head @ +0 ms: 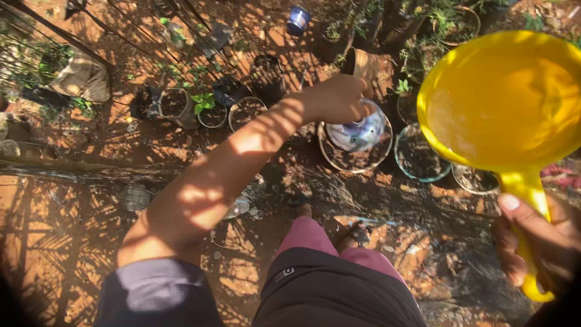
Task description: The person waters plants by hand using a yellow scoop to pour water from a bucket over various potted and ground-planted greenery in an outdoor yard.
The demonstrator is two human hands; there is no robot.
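My left hand (336,97) reaches forward and grips a clear perforated plastic container (358,130), held tilted just over a round soil-filled pot (354,158). My right hand (535,242) is closed around the handle of a big yellow plastic scoop (505,100), raised close to the camera at the right; its bowl hides the pots behind it. My legs, in pink trousers (315,236), stand on the red soil below.
Several small pots with soil and seedlings stand in a row on the red earth: a green seedling pot (206,109), a teal-rimmed pot (417,157), dark grow bags (266,75). A blue cup (298,19) lies at the back. Branches and a log (72,169) run along the left.
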